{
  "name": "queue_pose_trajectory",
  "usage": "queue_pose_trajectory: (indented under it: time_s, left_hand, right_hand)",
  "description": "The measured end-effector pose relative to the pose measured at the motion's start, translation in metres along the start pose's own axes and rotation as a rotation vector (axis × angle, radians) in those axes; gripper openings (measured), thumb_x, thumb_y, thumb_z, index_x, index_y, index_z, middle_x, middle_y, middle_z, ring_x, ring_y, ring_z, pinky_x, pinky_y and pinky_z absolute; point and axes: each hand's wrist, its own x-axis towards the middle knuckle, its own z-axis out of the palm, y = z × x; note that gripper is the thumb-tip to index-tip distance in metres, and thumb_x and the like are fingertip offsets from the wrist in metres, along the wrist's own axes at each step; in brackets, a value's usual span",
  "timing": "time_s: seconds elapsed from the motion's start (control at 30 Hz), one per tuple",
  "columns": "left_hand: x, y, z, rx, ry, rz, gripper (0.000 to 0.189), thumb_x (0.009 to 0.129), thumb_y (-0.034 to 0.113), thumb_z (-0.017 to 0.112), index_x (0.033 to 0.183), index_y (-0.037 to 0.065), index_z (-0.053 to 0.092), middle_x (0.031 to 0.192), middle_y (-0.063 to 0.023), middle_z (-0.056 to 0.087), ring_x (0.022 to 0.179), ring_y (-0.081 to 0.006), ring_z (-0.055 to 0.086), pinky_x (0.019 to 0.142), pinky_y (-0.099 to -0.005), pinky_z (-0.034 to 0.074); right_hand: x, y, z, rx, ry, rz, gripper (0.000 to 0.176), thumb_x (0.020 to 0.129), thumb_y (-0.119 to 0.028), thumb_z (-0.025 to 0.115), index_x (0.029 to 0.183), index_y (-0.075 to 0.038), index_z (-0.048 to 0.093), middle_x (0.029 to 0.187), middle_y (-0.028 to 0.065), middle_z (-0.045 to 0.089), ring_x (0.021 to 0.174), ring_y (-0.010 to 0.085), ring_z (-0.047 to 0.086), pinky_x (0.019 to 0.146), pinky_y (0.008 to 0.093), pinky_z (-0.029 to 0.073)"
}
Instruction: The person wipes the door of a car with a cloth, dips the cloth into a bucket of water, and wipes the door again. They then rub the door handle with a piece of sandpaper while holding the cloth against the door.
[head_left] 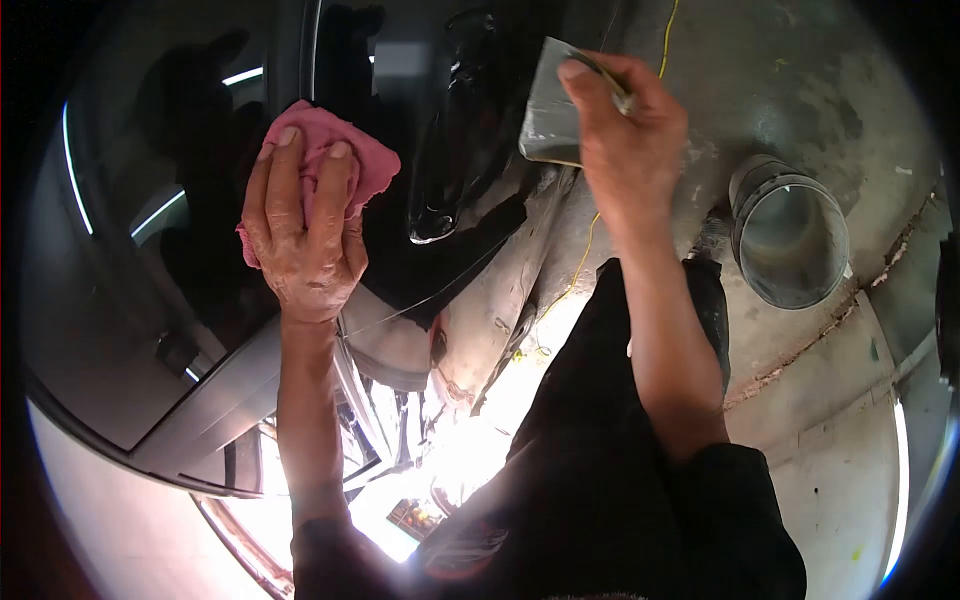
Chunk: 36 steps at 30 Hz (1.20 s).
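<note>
A crumpled pink cloth [372, 165] is pressed against the glossy black car panel [390, 110] under my left hand [305, 225]. The fingers lie together over the cloth, the thumb tucked at its right side. To the right, my right hand [632, 145] grips a thin grey sheet [550, 115] between thumb and curled fingers. The sheet has a shiny, wet-looking face and overlaps the panel's right edge in this view. Part of the sheet is hidden behind the hand.
A grey bucket [795, 245] stands on the concrete floor [800, 70] at my right, with cloudy liquid inside. A yellow cord [585, 255] runs across the floor. Car window trim [215, 395] lies below my left hand. Bright light glares from the lower middle.
</note>
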Motion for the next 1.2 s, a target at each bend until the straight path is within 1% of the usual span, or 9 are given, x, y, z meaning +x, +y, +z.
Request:
queue_pose_trajectory:
  time_s: [0.23, 0.5, 0.6, 0.77, 0.97, 1.03, 1.1, 1.13, 1.2]
  left_hand:
    - [0.007, 0.004, -0.006, 0.064, -0.022, 0.010, 0.044, 0.086, 0.005, 0.069, 0.129, 0.013, 0.068, 0.138, -0.0156, 0.059, 0.123, -0.0361, 0.058, 0.103, -0.0443, 0.048]
    - [0.090, 0.093, 0.059, 0.078, 0.026, -0.065, 0.041, 0.085, 0.007, 0.064, 0.126, 0.007, 0.067, 0.135, -0.0141, 0.062, 0.119, -0.0383, 0.059, 0.099, -0.0463, 0.050]
    - [0.116, 0.111, 0.052, 0.156, -0.158, -0.031, 0.042, 0.086, 0.019, 0.064, 0.128, 0.013, 0.067, 0.137, -0.0171, 0.059, 0.126, -0.0418, 0.054, 0.105, -0.0483, 0.046]
    - [0.050, 0.126, 0.045, 0.076, -0.159, -0.016, 0.044, 0.082, 0.017, 0.063, 0.122, 0.001, 0.069, 0.136, -0.0142, 0.059, 0.117, -0.0368, 0.058, 0.097, -0.0453, 0.051]
    - [-0.002, 0.177, 0.007, -0.457, -0.200, -0.402, 0.034, 0.075, 0.002, 0.066, 0.108, 0.006, 0.072, 0.125, -0.0112, 0.067, 0.104, -0.0299, 0.065, 0.085, -0.0423, 0.053]
    - [0.007, 0.202, 0.004, -0.983, -0.142, -0.618, 0.037, 0.071, -0.012, 0.061, 0.101, 0.005, 0.072, 0.097, -0.0111, 0.074, 0.083, -0.0279, 0.069, 0.078, -0.0390, 0.053]
    - [0.011, 0.238, 0.004, -1.581, -0.176, -1.112, 0.016, 0.090, 0.002, 0.070, 0.106, -0.001, 0.074, 0.091, -0.0088, 0.075, 0.078, -0.0151, 0.072, 0.068, -0.0301, 0.058]
    - [0.021, 0.235, -0.009, -1.644, -0.458, -1.283, 0.022, 0.096, 0.012, 0.070, 0.112, -0.003, 0.072, 0.091, -0.0101, 0.074, 0.078, -0.0107, 0.071, 0.064, -0.0267, 0.059]
    - [0.014, 0.247, 0.000, -1.766, -0.390, -1.267, 0.023, 0.096, 0.013, 0.071, 0.111, -0.005, 0.071, 0.090, -0.0115, 0.072, 0.077, -0.0124, 0.071, 0.063, -0.0272, 0.059]
  right_hand:
    - [0.008, 0.019, -0.098, 0.189, -0.115, 0.305, 0.026, 0.089, -0.008, 0.077, 0.113, -0.001, 0.070, 0.097, 0.0002, 0.068, 0.085, 0.0066, 0.061, 0.078, 0.0219, 0.048]
    - [0.003, 0.035, -0.192, -0.164, -0.074, 0.263, 0.019, 0.091, -0.011, 0.074, 0.107, -0.001, 0.068, 0.092, 0.0007, 0.066, 0.085, 0.0080, 0.059, 0.079, 0.0242, 0.046]
    - [0.000, 0.025, -0.199, -0.232, -0.091, 0.236, 0.022, 0.090, -0.014, 0.075, 0.107, -0.001, 0.069, 0.095, 0.0022, 0.067, 0.088, 0.0090, 0.060, 0.082, 0.0252, 0.046]
    - [0.002, 0.017, -0.202, -0.238, -0.152, 0.212, 0.023, 0.091, -0.016, 0.076, 0.107, -0.001, 0.071, 0.096, 0.0023, 0.069, 0.088, 0.0090, 0.060, 0.082, 0.0249, 0.047]
    - [-0.014, -0.006, -0.179, -0.260, -0.279, 0.207, 0.023, 0.093, -0.015, 0.076, 0.110, -0.001, 0.069, 0.097, 0.0018, 0.069, 0.085, 0.0076, 0.061, 0.075, 0.0230, 0.048]
    - [-0.026, -0.015, -0.167, -0.278, -0.364, 0.154, 0.017, 0.095, -0.008, 0.073, 0.110, -0.001, 0.068, 0.095, 0.0012, 0.068, 0.082, 0.0058, 0.058, 0.071, 0.0224, 0.047]
    - [-0.040, -0.023, -0.155, -0.174, -0.390, 0.128, 0.016, 0.094, -0.003, 0.071, 0.109, -0.001, 0.067, 0.096, 0.0018, 0.067, 0.081, 0.0054, 0.058, 0.071, 0.0226, 0.047]
    - [-0.047, -0.026, -0.149, -0.123, -0.402, 0.117, 0.015, 0.094, -0.001, 0.070, 0.108, -0.001, 0.067, 0.097, 0.0021, 0.067, 0.081, 0.0052, 0.058, 0.070, 0.0228, 0.047]
    - [-0.058, -0.020, -0.147, -0.149, -0.446, -0.038, 0.017, 0.093, 0.003, 0.070, 0.109, 0.000, 0.063, 0.104, 0.0057, 0.066, 0.081, 0.0081, 0.060, 0.070, 0.0239, 0.049]
